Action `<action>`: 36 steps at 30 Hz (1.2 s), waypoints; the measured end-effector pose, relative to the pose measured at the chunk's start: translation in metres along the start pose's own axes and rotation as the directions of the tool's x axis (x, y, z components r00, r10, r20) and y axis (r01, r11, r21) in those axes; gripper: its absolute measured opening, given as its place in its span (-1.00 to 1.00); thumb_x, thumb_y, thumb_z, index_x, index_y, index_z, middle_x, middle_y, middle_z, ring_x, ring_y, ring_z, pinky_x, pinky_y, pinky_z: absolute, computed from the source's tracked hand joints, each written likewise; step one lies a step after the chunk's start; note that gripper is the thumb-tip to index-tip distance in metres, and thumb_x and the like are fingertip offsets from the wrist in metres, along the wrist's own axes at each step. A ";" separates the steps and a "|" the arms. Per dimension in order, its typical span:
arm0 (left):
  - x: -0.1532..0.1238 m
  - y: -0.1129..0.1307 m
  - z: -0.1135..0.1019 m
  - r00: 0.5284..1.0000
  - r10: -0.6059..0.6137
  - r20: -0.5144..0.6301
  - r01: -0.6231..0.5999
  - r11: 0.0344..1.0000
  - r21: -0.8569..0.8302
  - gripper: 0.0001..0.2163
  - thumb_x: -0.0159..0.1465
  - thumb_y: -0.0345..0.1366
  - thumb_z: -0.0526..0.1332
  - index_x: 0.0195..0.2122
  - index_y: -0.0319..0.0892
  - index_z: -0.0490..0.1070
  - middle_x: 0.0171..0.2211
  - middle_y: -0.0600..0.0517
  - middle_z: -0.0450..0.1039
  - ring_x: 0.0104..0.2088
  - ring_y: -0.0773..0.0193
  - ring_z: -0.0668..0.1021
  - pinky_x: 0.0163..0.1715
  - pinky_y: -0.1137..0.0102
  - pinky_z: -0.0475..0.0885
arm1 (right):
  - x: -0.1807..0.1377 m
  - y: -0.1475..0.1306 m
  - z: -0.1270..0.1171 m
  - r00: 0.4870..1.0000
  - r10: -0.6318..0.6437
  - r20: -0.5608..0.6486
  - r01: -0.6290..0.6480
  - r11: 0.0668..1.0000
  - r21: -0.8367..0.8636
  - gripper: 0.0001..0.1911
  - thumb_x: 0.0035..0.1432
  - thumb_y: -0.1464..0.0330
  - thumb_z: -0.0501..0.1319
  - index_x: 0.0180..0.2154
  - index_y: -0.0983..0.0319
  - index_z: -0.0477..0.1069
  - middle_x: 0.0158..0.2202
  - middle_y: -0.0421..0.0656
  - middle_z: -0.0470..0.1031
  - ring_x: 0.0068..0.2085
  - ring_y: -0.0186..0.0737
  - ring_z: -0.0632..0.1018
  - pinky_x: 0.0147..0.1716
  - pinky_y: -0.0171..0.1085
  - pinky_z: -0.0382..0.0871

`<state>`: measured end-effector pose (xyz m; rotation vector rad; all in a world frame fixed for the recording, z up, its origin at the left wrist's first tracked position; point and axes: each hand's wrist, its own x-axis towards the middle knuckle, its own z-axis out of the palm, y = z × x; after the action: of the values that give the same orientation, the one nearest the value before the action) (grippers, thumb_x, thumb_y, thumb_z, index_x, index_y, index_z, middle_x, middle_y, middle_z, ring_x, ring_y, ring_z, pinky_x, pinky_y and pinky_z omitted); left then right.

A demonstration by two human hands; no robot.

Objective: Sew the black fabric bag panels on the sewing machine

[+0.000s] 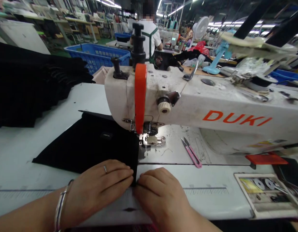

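A black fabric piece (91, 141) with a small dark label lies on the white sewing table, its right edge running up to the presser foot (151, 140) of the sewing machine (187, 96). My left hand (102, 185), with a ring and a bracelet, lies flat across the near part of the fabric, fingers stretched out and side by side. Just right of it, my right hand (160, 196) is curled closed at the near right corner of the fabric; its fingertips are partly hidden. Pink thread snips (191, 153) rest on the machine bed, apart from both hands.
Stacked black fabric (30, 87) takes up the table's left side. Behind the machine stands a blue basket (98, 54). A bobbin tray (272, 195) is set in the table at right. Another person (151, 38) sits ahead, facing away.
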<state>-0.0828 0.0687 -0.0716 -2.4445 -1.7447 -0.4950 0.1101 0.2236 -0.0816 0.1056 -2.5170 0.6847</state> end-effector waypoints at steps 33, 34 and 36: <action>0.012 -0.005 0.000 0.985 0.134 -0.111 -0.140 0.989 -0.052 -0.67 0.50 -0.51 -0.08 0.01 -0.19 0.47 -0.06 0.06 0.61 0.04 0.30 0.56 0.29 0.35 0.34 | 0.001 0.002 0.001 0.999 -0.043 -0.027 0.042 0.998 -0.043 -0.81 0.41 0.45 0.08 -0.17 0.25 0.48 -0.08 -0.11 0.60 -0.13 -0.19 0.57 -0.13 -0.24 0.42; 0.011 -0.007 0.001 0.984 0.138 -0.113 -0.145 0.988 -0.059 -0.68 0.49 -0.51 -0.07 0.01 -0.19 0.47 -0.05 0.06 0.61 0.05 0.31 0.56 0.30 0.36 0.32 | 0.001 0.003 0.002 0.999 -0.043 -0.029 0.042 0.998 -0.041 -0.82 0.40 0.46 0.09 -0.14 0.25 0.48 -0.10 -0.11 0.61 -0.14 -0.20 0.58 -0.13 -0.25 0.42; 0.010 -0.010 0.003 0.981 0.142 -0.135 -0.154 0.985 -0.082 -0.68 0.48 -0.52 -0.06 0.00 -0.20 0.47 -0.04 0.04 0.62 0.04 0.32 0.58 0.31 0.36 0.32 | 0.002 0.005 0.003 0.999 -0.038 -0.021 0.037 0.999 -0.032 -0.83 0.38 0.46 0.11 -0.10 0.27 0.46 -0.13 -0.12 0.62 -0.17 -0.20 0.59 -0.15 -0.25 0.42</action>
<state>-0.0882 0.0821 -0.0720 -2.5167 -1.5090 -0.7140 0.1057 0.2267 -0.0845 0.1331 -2.4977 0.6276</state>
